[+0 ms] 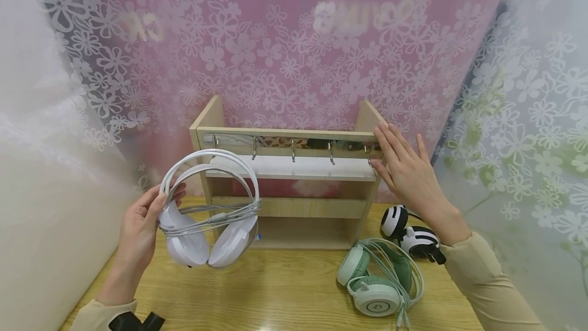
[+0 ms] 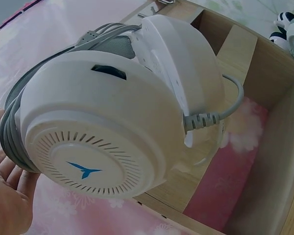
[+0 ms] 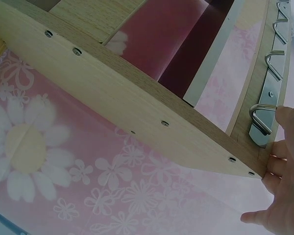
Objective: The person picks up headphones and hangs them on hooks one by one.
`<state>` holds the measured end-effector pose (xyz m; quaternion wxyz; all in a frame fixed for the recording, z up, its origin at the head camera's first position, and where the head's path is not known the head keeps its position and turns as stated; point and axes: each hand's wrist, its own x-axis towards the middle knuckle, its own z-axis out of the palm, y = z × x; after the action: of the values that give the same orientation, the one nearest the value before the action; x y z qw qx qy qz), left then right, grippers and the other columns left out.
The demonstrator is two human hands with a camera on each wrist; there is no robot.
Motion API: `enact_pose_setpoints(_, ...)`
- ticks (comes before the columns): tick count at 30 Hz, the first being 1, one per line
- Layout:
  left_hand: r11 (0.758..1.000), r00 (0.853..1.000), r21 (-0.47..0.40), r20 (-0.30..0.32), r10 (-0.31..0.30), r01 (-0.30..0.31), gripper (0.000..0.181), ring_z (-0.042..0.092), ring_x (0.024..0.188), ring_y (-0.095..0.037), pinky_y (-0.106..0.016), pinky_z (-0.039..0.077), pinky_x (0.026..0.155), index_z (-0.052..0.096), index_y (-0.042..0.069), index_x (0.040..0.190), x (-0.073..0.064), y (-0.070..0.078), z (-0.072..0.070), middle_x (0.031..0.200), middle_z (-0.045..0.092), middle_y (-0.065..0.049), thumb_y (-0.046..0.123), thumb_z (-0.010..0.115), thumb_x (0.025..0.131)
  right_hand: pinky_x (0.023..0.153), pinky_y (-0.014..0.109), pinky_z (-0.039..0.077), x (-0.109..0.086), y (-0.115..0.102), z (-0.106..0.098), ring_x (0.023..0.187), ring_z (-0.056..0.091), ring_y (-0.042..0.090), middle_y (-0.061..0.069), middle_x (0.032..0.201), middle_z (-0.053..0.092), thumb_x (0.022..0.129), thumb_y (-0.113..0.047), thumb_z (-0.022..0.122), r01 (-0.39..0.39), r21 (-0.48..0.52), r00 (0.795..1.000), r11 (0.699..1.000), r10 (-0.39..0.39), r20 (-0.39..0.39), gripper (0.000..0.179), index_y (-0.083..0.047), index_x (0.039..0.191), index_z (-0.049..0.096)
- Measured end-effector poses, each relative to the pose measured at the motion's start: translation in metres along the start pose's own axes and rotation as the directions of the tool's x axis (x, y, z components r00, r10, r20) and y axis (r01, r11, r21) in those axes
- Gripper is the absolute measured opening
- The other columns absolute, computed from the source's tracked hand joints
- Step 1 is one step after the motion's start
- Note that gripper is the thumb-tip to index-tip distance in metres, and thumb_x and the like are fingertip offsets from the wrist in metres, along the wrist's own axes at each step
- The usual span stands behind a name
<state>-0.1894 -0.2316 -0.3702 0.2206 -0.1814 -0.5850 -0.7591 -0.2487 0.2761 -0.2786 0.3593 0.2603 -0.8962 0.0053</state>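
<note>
My left hand grips a pair of white headphones by the side of the band, just above one ear cup. They hang upright in front of the rack's left part, a grey cable wound around them. In the left wrist view, an ear cup shows a blue mark and a slotted ring. My right hand rests on the top right corner of a wooden rack, fingers straight along its side panel. Its thumb is right at the last metal hook of the rail along the rack's upper front.
Green and white headphones lie on the wooden table at front right. Behind them, beside the rack, are black and white headphones. Flowered pink curtain hangs behind, with pale sheeting on both sides.
</note>
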Motion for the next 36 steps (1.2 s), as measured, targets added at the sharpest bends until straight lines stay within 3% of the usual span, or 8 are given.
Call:
enact_pose_setpoints(14,0.999,0.999,-0.002,-0.017,-0.037,0.037,0.032,0.071,0.107,-0.013,-0.022,0.056,0.092,0.059,-0.008,0.135,0.0,-0.023,-0.005,0.115,0.076,-0.003,0.002,0.047,0.107,0.123,0.065,0.005,0.0,-0.001,0.0,0.155,0.019,0.026,0.009,0.168,0.024,0.105,-0.032,0.055,0.0,0.011,1.0,1.0,0.0,-0.004,0.07,-0.01,0.162,0.022)
enact_pose_setpoints(23,0.999,0.998,0.027,0.058,-0.028,0.026,0.036,0.068,0.115,-0.01,-0.022,0.053,0.099,0.054,-0.005,0.141,0.003,-0.036,-0.014,0.121,0.074,0.0,0.003,0.044,0.108,0.123,0.065,0.006,-0.001,0.001,0.002,0.156,0.018,0.025,0.009,0.167,0.025,0.107,-0.038,0.048,0.008,0.004,1.0,1.0,-0.008,-0.022,0.067,-0.01,0.162,0.023)
enact_pose_setpoints(28,0.998,0.997,0.043,0.068,-0.04,0.037,0.038,0.065,0.12,-0.008,-0.018,0.05,0.102,0.053,-0.001,0.145,0.005,-0.041,-0.019,0.123,0.073,0.004,0.005,0.044,0.108,0.124,0.064,0.006,0.0,0.0,0.001,0.156,0.018,0.024,0.008,0.168,0.024,0.106,-0.036,0.051,0.006,0.003,1.0,1.0,-0.006,-0.022,0.068,-0.011,0.162,0.023)
enact_pose_setpoints(36,0.999,0.995,0.004,0.081,-0.054,0.054,0.042,0.062,0.124,-0.008,-0.016,0.047,0.104,0.044,-0.006,0.149,0.006,-0.049,-0.023,0.126,0.071,0.002,0.004,0.043,0.108,0.123,0.065,0.006,0.0,-0.001,0.001,0.156,0.018,0.024,0.008,0.168,0.024,0.104,-0.031,0.056,0.0,0.005,1.0,1.0,0.0,-0.011,0.071,-0.011,0.163,0.023)
